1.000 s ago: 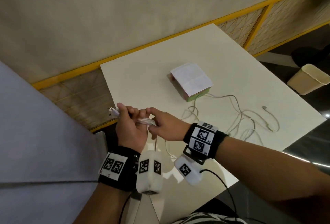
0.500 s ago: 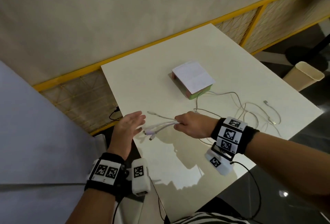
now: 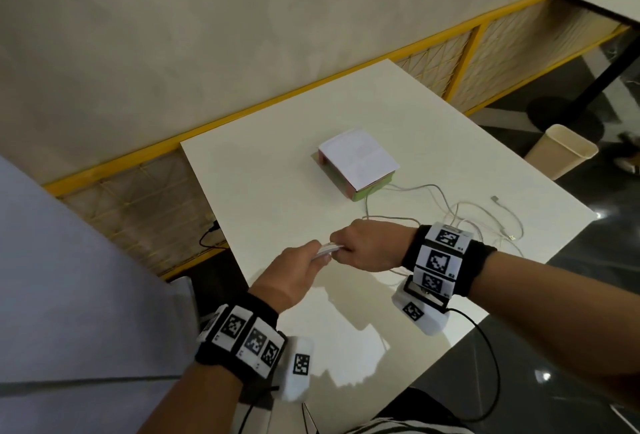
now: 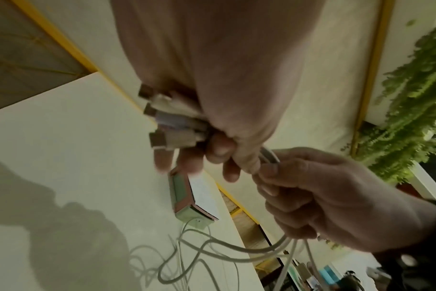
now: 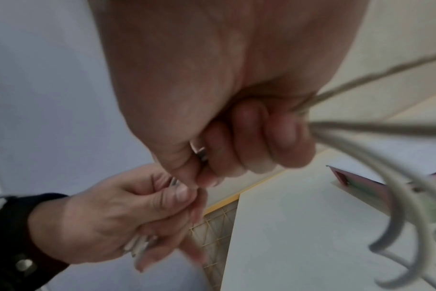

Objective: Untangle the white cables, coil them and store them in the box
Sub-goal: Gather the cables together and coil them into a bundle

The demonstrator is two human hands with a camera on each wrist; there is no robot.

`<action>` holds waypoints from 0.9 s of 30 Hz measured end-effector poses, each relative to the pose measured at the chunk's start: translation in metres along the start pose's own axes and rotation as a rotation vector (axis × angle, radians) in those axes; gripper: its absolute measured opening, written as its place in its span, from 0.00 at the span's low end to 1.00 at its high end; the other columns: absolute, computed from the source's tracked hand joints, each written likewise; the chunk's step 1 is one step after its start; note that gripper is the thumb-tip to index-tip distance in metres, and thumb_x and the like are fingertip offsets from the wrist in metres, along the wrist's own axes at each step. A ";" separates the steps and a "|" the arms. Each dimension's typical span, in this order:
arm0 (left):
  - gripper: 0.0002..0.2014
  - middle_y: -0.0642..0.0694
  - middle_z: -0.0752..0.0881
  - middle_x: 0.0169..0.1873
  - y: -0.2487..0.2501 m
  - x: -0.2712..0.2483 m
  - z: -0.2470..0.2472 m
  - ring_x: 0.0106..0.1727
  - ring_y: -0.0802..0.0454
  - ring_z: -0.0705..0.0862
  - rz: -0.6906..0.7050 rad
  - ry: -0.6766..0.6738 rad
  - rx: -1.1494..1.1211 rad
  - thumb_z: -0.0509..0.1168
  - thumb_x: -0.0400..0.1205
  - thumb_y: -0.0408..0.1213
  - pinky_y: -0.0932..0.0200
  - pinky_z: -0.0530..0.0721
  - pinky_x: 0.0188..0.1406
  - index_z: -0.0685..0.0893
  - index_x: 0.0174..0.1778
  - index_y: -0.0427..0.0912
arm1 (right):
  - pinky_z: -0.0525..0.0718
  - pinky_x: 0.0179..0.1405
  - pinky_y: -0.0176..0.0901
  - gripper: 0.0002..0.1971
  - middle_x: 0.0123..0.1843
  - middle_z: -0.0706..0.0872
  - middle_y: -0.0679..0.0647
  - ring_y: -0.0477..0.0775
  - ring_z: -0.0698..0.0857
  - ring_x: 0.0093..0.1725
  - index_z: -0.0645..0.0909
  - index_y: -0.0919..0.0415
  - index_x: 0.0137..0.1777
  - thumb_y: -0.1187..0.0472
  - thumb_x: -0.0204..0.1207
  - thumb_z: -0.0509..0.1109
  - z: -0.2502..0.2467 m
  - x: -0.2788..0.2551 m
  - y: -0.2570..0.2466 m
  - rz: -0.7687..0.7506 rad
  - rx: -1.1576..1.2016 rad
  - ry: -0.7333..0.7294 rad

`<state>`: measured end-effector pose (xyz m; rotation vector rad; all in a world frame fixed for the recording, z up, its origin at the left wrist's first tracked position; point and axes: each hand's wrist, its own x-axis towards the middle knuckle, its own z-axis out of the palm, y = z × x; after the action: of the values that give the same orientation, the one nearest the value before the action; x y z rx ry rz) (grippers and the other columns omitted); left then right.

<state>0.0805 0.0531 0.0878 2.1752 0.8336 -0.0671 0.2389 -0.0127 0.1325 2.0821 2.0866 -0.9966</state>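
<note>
Roughly early-to-mid task, I'd judge: nothing coiled, nothing boxed.

Desk (image 3: pixel 277 191): white top, carries everything. Box (image 3: pixel 358 163) sits mid-desk with its lid down, so it needs opening before anything goes in.

White cables (image 3: pixel 460 215): most of the length lies in loose overlapping loops on the desk, on the near right of the box, one strand running right up to the box's near corner. One plug end lies free out past the loops. Looks still tangled; can't tell how many cables exactly.

Hands are close together, near side of the box, above the desk, both clamped on the same bundle. Left hand (image 3: pixel 294 274) is curled round the connector ends; the left wrist view shows three plugs sticking out of the fist side by side. Right hand (image 3: pixel 370 246) is fisted round the strands just beside it, and cables fan out from it toward the loops.

So: ends gathered, looks like. Left to do: pull the runs straight, coil, open box, stow.

Around: bin (image 3: pixel 561 153) on the floor right of the desk, well apart from the box. Nothing blocks the box except its shut lid and the strand at its corner, which could drag it.
</note>
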 end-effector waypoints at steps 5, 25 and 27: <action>0.16 0.51 0.75 0.27 -0.002 -0.005 0.003 0.32 0.46 0.73 0.024 -0.010 0.067 0.58 0.85 0.47 0.55 0.68 0.31 0.68 0.31 0.48 | 0.76 0.37 0.50 0.15 0.27 0.74 0.50 0.58 0.76 0.34 0.71 0.59 0.32 0.52 0.77 0.61 0.013 0.005 0.020 0.036 -0.023 0.048; 0.20 0.45 0.68 0.22 -0.079 -0.018 0.012 0.29 0.43 0.69 -0.287 0.103 0.118 0.58 0.84 0.43 0.52 0.62 0.29 0.62 0.27 0.44 | 0.73 0.36 0.46 0.25 0.37 0.82 0.61 0.62 0.77 0.36 0.81 0.62 0.41 0.44 0.83 0.51 0.031 -0.015 0.103 0.390 -0.083 0.186; 0.20 0.45 0.71 0.23 -0.079 -0.015 0.016 0.29 0.43 0.71 -0.302 0.109 0.068 0.57 0.85 0.44 0.53 0.64 0.29 0.64 0.28 0.43 | 0.73 0.37 0.47 0.24 0.39 0.83 0.62 0.64 0.79 0.38 0.81 0.62 0.42 0.45 0.83 0.52 0.032 -0.014 0.103 0.395 -0.074 0.193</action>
<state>0.0262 0.0714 0.0297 2.1137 1.2340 -0.1297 0.3210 -0.0494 0.0709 2.4980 1.6445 -0.6771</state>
